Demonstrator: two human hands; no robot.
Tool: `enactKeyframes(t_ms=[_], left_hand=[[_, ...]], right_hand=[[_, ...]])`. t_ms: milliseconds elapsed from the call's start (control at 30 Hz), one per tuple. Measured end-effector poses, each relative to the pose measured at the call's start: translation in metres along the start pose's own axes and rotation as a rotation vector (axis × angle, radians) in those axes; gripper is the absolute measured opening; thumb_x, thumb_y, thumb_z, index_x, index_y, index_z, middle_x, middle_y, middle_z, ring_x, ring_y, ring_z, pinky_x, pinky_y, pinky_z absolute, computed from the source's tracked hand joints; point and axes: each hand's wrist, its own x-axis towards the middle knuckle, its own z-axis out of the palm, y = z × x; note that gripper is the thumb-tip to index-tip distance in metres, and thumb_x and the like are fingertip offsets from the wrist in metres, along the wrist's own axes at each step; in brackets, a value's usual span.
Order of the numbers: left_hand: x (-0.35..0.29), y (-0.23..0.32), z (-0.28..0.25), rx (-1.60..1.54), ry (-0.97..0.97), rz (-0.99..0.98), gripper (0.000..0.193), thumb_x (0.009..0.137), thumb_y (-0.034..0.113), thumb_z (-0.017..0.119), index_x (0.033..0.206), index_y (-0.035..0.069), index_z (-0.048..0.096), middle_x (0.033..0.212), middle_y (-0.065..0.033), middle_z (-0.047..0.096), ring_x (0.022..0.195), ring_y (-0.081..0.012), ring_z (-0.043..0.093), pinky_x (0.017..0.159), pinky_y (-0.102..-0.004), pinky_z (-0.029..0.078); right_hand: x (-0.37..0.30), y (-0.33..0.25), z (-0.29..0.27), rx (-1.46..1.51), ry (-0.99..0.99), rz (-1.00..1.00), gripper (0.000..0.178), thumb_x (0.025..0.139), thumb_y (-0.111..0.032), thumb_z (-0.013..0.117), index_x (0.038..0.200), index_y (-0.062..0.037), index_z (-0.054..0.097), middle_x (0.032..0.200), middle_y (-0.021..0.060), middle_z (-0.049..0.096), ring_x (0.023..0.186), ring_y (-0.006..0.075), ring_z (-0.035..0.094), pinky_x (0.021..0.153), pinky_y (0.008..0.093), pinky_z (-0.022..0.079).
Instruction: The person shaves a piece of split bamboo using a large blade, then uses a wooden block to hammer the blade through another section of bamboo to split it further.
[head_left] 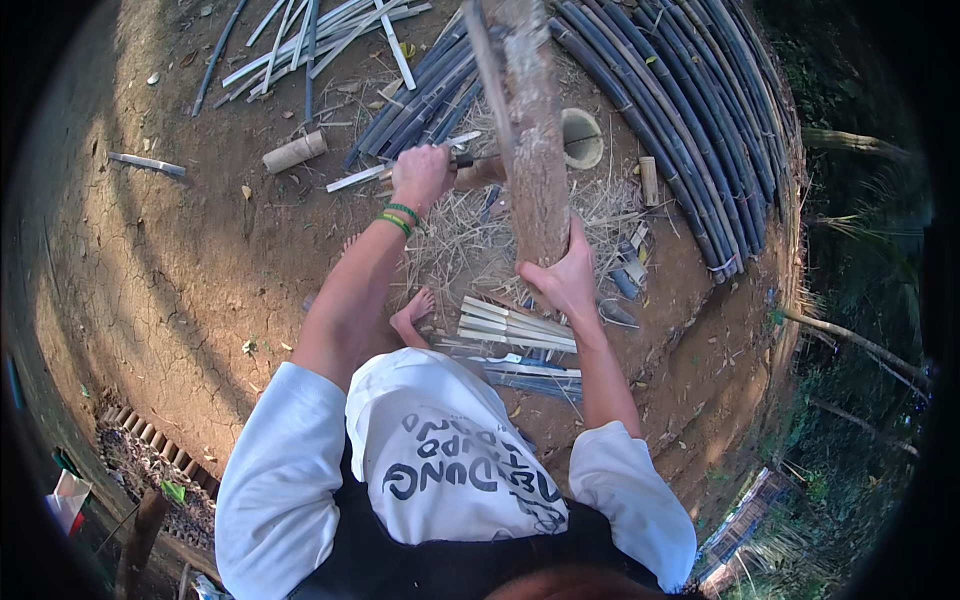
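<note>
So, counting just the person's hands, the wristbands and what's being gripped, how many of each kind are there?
Left hand and right hand: 2
Wristbands: 2
Dark-handled tool: 1
Thick piece of wood: 1
Total: 6

Bare brown earth [200,260] carries long dark bamboo poles [680,110] at upper right, thin pale bamboo strips [322,38] at upper left, straw-coloured shavings [450,235] near centre and flat cream slats [510,326] below centre.
</note>
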Motion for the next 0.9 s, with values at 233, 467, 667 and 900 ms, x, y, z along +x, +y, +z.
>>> enactKeyframes(t_ms=[233, 467, 667, 900], left_hand=[[0.003, -0.003, 0.024, -0.058, -0.015, -0.014, 0.024, 0.086, 0.025, 0.072, 0.099, 0.005, 0.071, 0.083, -0.0182, 0.076, 0.080, -0.0357, 0.076, 0.072, -0.0454, 0.062], [-0.001, -0.013, 0.042, -0.150, 0.019, -0.036, 0.025, 0.080, 0.028, 0.076, 0.095, 0.009, 0.071, 0.076, -0.0209, 0.072, 0.077, -0.0405, 0.074, 0.075, -0.0504, 0.060], [0.006, -0.021, 0.063, -0.203, 0.024, 0.019, 0.025, 0.080, 0.030, 0.077, 0.094, 0.010, 0.072, 0.079, -0.0201, 0.073, 0.077, -0.0391, 0.074, 0.072, -0.0497, 0.060], [0.041, -0.019, 0.067, -0.080, 0.045, 0.012, 0.025, 0.083, 0.034, 0.076, 0.089, 0.011, 0.072, 0.077, -0.0184, 0.073, 0.077, -0.0386, 0.074, 0.071, -0.0500, 0.060]], right_hand=[[0.010, 0.062, 0.054, -0.178, -0.051, 0.243, 0.086, 0.062, -0.023, 0.083, 0.135, 0.0067, 0.050, 0.121, 0.0267, 0.069, 0.111, 0.0428, 0.069, 0.097, 0.0461, 0.053], [0.024, 0.023, 0.027, -0.021, -0.065, 0.132, 0.086, 0.060, -0.027, 0.084, 0.132, 0.0078, 0.053, 0.119, 0.0269, 0.069, 0.111, 0.0433, 0.069, 0.096, 0.0458, 0.054], [0.023, 0.076, 0.083, -0.120, -0.039, 0.285, 0.086, 0.060, -0.026, 0.085, 0.133, 0.0060, 0.053, 0.116, 0.0257, 0.070, 0.108, 0.0420, 0.069, 0.096, 0.0443, 0.053], [0.016, 0.060, 0.024, 0.408, -0.035, 0.220, 0.091, 0.058, -0.021, 0.087, 0.138, 0.0065, 0.053, 0.124, 0.0191, 0.067, 0.114, 0.0293, 0.066, 0.102, 0.0383, 0.049]])
